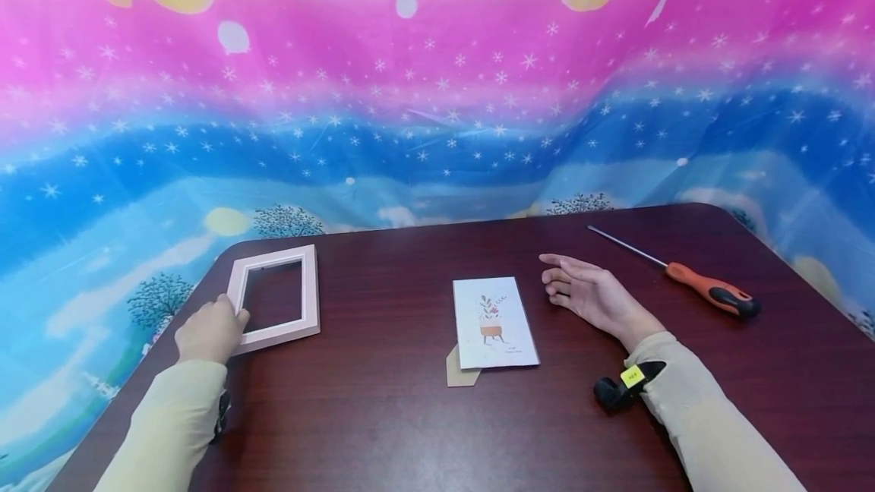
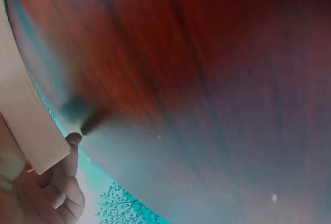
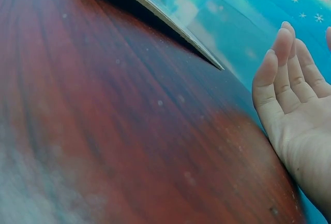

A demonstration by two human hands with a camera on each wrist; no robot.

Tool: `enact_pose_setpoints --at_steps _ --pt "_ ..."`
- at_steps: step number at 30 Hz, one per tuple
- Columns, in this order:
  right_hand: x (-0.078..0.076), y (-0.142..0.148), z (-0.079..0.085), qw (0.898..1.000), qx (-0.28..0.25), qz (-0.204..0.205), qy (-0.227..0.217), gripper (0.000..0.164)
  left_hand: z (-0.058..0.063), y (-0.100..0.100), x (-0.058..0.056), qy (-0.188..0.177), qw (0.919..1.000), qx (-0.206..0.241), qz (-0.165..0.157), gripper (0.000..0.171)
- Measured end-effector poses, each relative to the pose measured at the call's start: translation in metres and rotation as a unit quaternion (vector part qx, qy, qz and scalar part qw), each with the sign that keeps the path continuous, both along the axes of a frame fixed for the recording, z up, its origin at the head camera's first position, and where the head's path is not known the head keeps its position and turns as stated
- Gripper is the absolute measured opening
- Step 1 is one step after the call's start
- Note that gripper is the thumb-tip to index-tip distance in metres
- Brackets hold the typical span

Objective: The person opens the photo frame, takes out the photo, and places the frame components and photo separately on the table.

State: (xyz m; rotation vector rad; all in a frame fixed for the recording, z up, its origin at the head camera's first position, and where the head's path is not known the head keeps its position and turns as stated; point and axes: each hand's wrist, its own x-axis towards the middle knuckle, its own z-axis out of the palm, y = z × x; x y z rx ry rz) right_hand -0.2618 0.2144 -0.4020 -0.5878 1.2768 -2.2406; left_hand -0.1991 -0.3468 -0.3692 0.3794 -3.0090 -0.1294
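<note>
My left hand (image 1: 210, 331) grips the left side of a pale pink picture frame (image 1: 311, 291) at the table's left; the opening shows bare wood behind it. In the left wrist view the fingers (image 2: 67, 190) curl at the end of the frame's side bar (image 2: 31, 115). Right of centre lies a white card (image 1: 502, 355) printed with a potted plant, with a tan flap (image 1: 463, 370) poking out beneath its lower left corner. Just right of the card is my right hand (image 1: 591, 294), fingers loosely bent and holding nothing. The right wrist view shows its palm (image 3: 305, 125) apart from the card's edge (image 3: 170, 22).
A screwdriver (image 1: 704, 287) with an orange and black handle lies at the right, its shaft pointing to the back. Behind the dark red wooden table (image 1: 369, 416) hangs a colourful cloth (image 1: 437, 97) with snowflakes and trees.
</note>
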Motion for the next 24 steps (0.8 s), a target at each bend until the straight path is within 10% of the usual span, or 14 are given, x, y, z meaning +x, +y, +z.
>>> enact_pose_setpoints --at_steps 24 --pt "0.0005 -0.0006 -0.0011 1.000 0.022 -0.021 -0.001 0.030 0.0043 0.0028 0.0002 -0.033 0.9978 0.035 0.045 0.047"
